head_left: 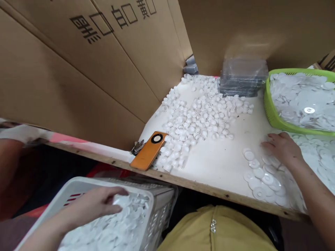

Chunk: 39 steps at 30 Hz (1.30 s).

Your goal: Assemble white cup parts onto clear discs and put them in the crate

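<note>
At my far left, another person's arm (pixel 7 164) shows at the edge, and a tall cardboard sheet (pixel 104 69) with printed characters stands along that side of the desk (pixel 220 167). Below the desk edge sits a pale crate (pixel 159 212) holding loose white discs (pixel 104 233). My left hand (pixel 96 202) reaches in over them: the index finger points forward, the thumb lies below it, and there is a gap between their tips with nothing seen in it. The discs lie under and just ahead of these fingers; I can't tell whether the thumb grazes one.

Next come some keys (pixel 137 147), touching the sheet's foot, and an orange phone (pixel 146 155) lying aslant by the desk's front edge. White caps (pixel 196 118) spread from beside the phone to the back, where clear packs (pixel 243 78) stand stacked. My mustard top (pixel 193 230) shows below.

At the right, my right hand (pixel 285 150) is palm down, fingers slightly spread and pointing left, a little blurred. More discs lie below the palm and toward me; I can't tell whether the fingers have closed on any. Just beyond the hand stands a green basket (pixel 272 108), heaped with discs, and further ones lie flat in front of it.
</note>
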Each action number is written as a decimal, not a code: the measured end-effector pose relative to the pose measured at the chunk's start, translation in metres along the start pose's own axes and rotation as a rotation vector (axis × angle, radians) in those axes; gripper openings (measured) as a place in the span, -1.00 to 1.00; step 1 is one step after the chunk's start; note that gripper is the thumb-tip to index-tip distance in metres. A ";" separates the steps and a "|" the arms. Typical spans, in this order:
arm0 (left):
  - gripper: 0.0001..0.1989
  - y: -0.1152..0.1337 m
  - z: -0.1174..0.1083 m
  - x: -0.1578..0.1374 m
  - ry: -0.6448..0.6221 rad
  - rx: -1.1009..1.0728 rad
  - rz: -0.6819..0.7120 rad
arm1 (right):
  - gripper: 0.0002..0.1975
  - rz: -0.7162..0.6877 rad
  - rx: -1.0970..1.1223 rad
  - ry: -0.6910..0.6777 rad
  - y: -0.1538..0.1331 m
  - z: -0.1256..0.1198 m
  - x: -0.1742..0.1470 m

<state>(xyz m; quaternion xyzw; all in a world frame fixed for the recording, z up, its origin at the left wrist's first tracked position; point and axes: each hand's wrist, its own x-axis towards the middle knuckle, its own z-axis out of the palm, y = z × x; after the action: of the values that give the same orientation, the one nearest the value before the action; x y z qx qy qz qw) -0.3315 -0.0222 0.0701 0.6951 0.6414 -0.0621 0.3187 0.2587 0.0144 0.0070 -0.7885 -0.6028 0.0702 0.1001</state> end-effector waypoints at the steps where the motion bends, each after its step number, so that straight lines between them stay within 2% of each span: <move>1: -0.76 -0.015 -0.002 -0.008 0.013 0.091 -0.114 | -0.68 -0.021 -0.029 -0.004 0.005 0.004 0.001; 2: -0.73 -0.022 -0.002 -0.012 0.012 0.159 -0.195 | -0.69 -0.044 -0.065 0.005 0.007 0.010 0.000; 3: -0.70 -0.019 -0.001 -0.011 0.012 0.187 -0.220 | -0.69 -0.064 -0.097 0.027 0.007 0.015 -0.001; 4: -0.67 -0.008 0.001 -0.007 0.064 0.169 -0.189 | -0.69 -0.083 -0.123 0.061 0.005 0.020 -0.003; 6: -0.64 0.036 0.008 0.014 0.190 0.094 -0.014 | -0.67 -0.132 -0.177 0.151 0.001 0.029 -0.006; 9: -0.69 0.123 0.029 0.064 0.411 0.081 0.323 | -0.63 -0.236 -0.217 0.255 0.000 0.038 -0.010; 10: -0.72 0.150 0.038 0.083 0.442 0.104 0.438 | -0.63 -0.260 -0.209 0.274 0.001 0.040 -0.010; 13: -0.57 0.216 0.064 0.135 0.430 0.235 0.674 | -0.62 -0.305 -0.146 0.291 0.005 0.044 -0.008; 16: -0.44 0.251 0.082 0.174 0.383 0.352 0.732 | -0.62 -0.306 -0.077 0.287 0.006 0.044 -0.006; 18: -0.45 0.260 0.088 0.191 0.367 0.367 0.713 | -0.62 -0.299 -0.046 0.280 0.006 0.043 -0.005; 21: -0.62 0.262 0.091 0.199 0.397 0.322 0.654 | -0.62 -0.286 -0.031 0.260 0.004 0.040 -0.005; 24: -0.73 0.257 0.088 0.188 0.466 0.250 0.601 | -0.62 -0.264 -0.002 0.230 0.003 0.037 -0.005; 27: -0.70 0.255 0.082 0.162 0.488 0.117 0.601 | -0.64 -0.239 0.065 0.181 0.003 0.037 -0.006; 29: -0.71 0.255 0.079 0.141 0.418 -0.041 0.615 | -0.65 -0.213 0.099 0.157 0.003 0.039 -0.006; 32: -0.78 0.255 0.085 0.116 0.163 -0.273 0.562 | -0.67 -0.158 0.110 0.140 0.000 0.039 -0.007; 34: -0.80 0.254 0.095 0.106 0.015 -0.354 0.501 | -0.68 -0.110 0.132 0.123 -0.004 0.036 -0.007; 36: -0.77 0.253 0.105 0.104 -0.029 -0.381 0.459 | -0.67 -0.074 0.170 0.099 -0.008 0.031 -0.008; 39: -0.73 0.252 0.116 0.107 0.006 -0.331 0.435 | -0.66 -0.088 0.199 0.093 -0.010 0.029 -0.009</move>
<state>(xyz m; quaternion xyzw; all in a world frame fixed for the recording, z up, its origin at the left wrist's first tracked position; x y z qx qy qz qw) -0.0410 0.0149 0.0170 0.7553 0.4793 0.1155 0.4318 0.2402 0.0104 -0.0191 -0.7499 -0.6214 0.0887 0.2089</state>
